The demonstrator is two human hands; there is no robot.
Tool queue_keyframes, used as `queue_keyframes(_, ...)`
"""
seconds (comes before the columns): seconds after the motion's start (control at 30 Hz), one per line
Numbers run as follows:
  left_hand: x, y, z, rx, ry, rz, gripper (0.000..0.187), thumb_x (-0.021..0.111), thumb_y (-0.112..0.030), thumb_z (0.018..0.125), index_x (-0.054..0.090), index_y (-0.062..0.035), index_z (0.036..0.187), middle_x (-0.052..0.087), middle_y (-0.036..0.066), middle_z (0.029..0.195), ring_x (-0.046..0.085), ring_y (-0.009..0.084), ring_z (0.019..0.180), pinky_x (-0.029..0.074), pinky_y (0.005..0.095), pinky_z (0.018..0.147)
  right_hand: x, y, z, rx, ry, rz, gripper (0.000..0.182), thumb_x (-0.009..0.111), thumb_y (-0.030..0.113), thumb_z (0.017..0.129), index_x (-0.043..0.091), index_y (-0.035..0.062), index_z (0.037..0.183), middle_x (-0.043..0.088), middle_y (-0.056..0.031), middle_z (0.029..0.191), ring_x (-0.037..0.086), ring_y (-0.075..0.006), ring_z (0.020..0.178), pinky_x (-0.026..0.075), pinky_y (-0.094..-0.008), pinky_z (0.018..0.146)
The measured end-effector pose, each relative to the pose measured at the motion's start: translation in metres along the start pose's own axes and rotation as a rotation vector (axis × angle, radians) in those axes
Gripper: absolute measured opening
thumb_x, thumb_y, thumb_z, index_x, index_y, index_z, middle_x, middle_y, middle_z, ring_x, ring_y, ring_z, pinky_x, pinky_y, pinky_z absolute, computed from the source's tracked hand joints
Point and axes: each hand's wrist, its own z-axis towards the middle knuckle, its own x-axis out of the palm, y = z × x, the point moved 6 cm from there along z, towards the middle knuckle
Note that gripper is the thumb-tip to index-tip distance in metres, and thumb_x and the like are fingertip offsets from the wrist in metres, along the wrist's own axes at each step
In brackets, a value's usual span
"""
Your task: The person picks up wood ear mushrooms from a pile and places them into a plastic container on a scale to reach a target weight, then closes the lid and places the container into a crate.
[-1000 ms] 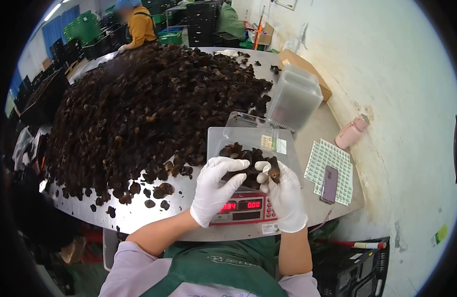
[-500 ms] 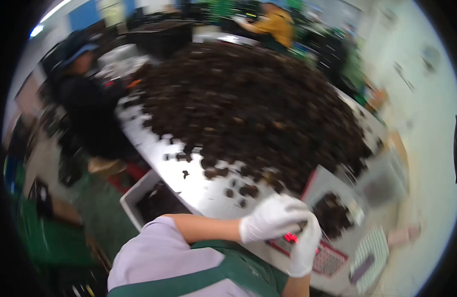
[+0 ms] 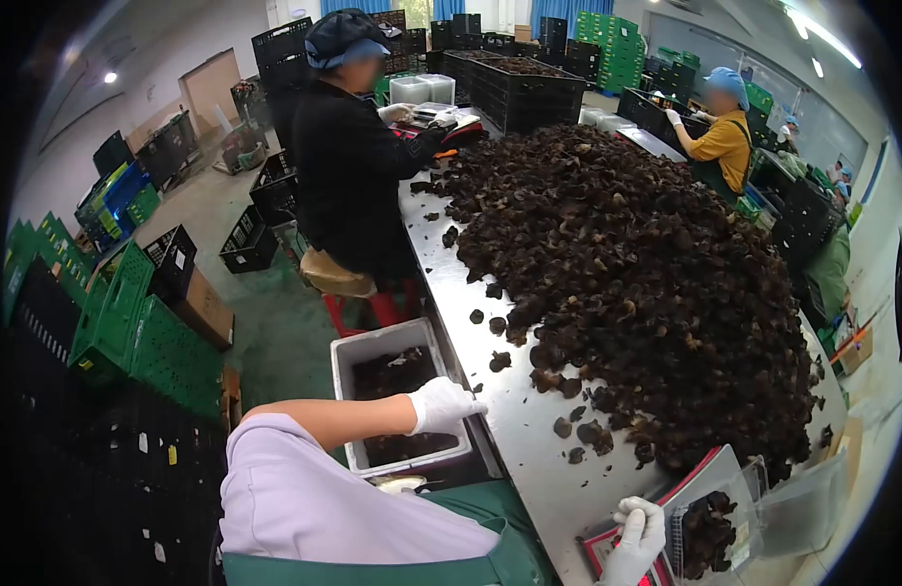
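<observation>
My left hand point(image 3: 443, 404), white-gloved, is over the right rim of a white foam box point(image 3: 341, 376) beside the table edge. Its fingers are closed together; anything in them is hidden. Dark pieces point(image 3: 387, 375) lie inside the box. My right hand point(image 3: 634, 545), also gloved, is curled closed above the front of a red-and-white scale point(image 3: 703, 471), and I cannot make out anything in its fingers. On the scale sits a clear plastic container holding dark wood ear mushrooms point(image 3: 707, 534). A big heap of wood ear mushrooms point(image 3: 627, 264) covers much of the metal table point(image 3: 529, 444).
A person in black point(image 3: 348, 166) sits at the table's left side near another scale. A person in yellow point(image 3: 722, 140) works at the far right. Green crates point(image 3: 172, 347) are stacked at left. A clear lid point(image 3: 800, 508) stands beside the container; black crates point(image 3: 529, 98) stand behind the heap.
My hands, close together over the scale before, are now apart. The left has moved left to the foam box; the right stays by the scale. The view has turned left and sharpened.
</observation>
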Motion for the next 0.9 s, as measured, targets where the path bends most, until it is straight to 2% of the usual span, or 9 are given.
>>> queue_keyframes(0.17,-0.002,-0.035,0.031,0.081,-0.099,-0.271,0.024,0.069,-0.029,0.086,0.070,-0.0131,0.105,0.066,0.012,0.086,0.067,0.0346,0.082,0.053,0.0454,0.067,-0.026,0.002,-0.021,-0.033,-0.124,-0.025,0.019,0.051,0.010,0.101,0.068,0.0014,0.101,0.068,-0.0063,0.091,0.063,-0.0162,0.080,0.051,-0.0296,0.072)
queue_keyframes(0.23,-0.026,-0.056,0.042,0.289,-0.428,-0.272,0.016,0.067,-0.025,0.087,0.070,-0.0114,0.096,0.064,0.012,0.081,0.063,0.0358,0.076,0.051,0.0465,0.065,-0.043,-0.010,-0.030,-0.084,-0.191,-0.014,0.018,0.053,0.009,0.099,0.069,0.0002,0.099,0.068,-0.0089,0.089,0.064,-0.0174,0.078,0.052,-0.0306,0.073)
queue_keyframes(0.37,-0.040,-0.071,0.069,0.358,-0.594,-0.328,0.011,0.065,-0.018,0.083,0.067,-0.0112,0.092,0.065,0.012,0.082,0.065,0.0332,0.080,0.053,0.0415,0.074,-0.073,-0.021,-0.054,-0.118,-0.352,-0.056,0.021,0.053,0.012,0.101,0.070,0.0007,0.097,0.068,-0.0128,0.092,0.065,-0.0214,0.081,0.053,-0.0339,0.075)
queue_keyframes(0.4,-0.038,-0.072,0.075,0.380,-0.580,-0.446,0.013,0.066,-0.017,0.082,0.068,-0.0098,0.093,0.066,0.013,0.083,0.065,0.0332,0.082,0.052,0.0420,0.075,-0.092,-0.084,-0.055,-0.127,-0.406,0.057,0.013,0.055,0.011,0.099,0.065,0.0042,0.095,0.063,-0.0014,0.088,0.052,-0.0067,0.070,0.041,-0.0204,0.063)
queue_keyframes(0.43,-0.032,-0.073,0.088,0.310,-0.428,-0.795,0.015,0.068,-0.017,0.081,0.069,-0.0074,0.092,0.066,0.014,0.085,0.065,0.0345,0.081,0.052,0.0421,0.073,-0.091,-0.066,-0.066,-0.191,-0.506,-0.061,0.013,0.054,0.009,0.098,0.065,0.0042,0.093,0.062,-0.0012,0.087,0.053,-0.0071,0.072,0.043,-0.0216,0.063)
queue_keyframes(0.5,-0.067,-0.097,0.093,0.332,-0.433,-0.542,0.012,0.069,-0.020,0.084,0.070,-0.0083,0.088,0.067,0.014,0.081,0.066,0.0341,0.079,0.052,0.0419,0.072,-0.107,-0.075,-0.087,0.039,-0.610,0.089,0.014,0.052,0.002,0.095,0.064,-0.0014,0.091,0.064,-0.0064,0.087,0.059,-0.0130,0.075,0.048,-0.0266,0.067)
queue_keyframes(0.57,-0.070,-0.111,0.110,0.301,-0.389,-0.464,0.007,0.070,-0.013,0.086,0.072,-0.0093,0.091,0.068,0.009,0.081,0.067,0.0275,0.080,0.053,0.0381,0.073,-0.116,-0.072,-0.097,-0.034,-0.587,0.039,0.015,0.052,0.006,0.099,0.065,0.0006,0.094,0.065,-0.0055,0.091,0.059,-0.0118,0.078,0.048,-0.0255,0.072)
queue_keyframes(0.67,-0.060,-0.130,0.135,0.398,-0.449,-0.538,0.008,0.066,-0.016,0.089,0.069,-0.0104,0.093,0.068,0.010,0.082,0.066,0.0307,0.078,0.052,0.0405,0.070,-0.125,-0.080,-0.109,0.008,-0.663,0.070,0.015,0.054,0.010,0.101,0.066,0.0021,0.094,0.066,-0.0044,0.093,0.060,-0.0111,0.081,0.048,-0.0253,0.073)
queue_keyframes(0.9,-0.027,-0.147,0.172,0.392,-0.253,-0.066,0.023,0.071,-0.022,0.085,0.067,-0.0099,0.104,0.062,0.010,0.097,0.064,0.0309,0.090,0.053,0.0408,0.078,-0.134,-0.076,-0.108,0.013,-0.710,0.081,0.014,0.055,0.009,0.100,0.067,0.0016,0.096,0.067,-0.0039,0.094,0.061,-0.0104,0.082,0.048,-0.0249,0.075)
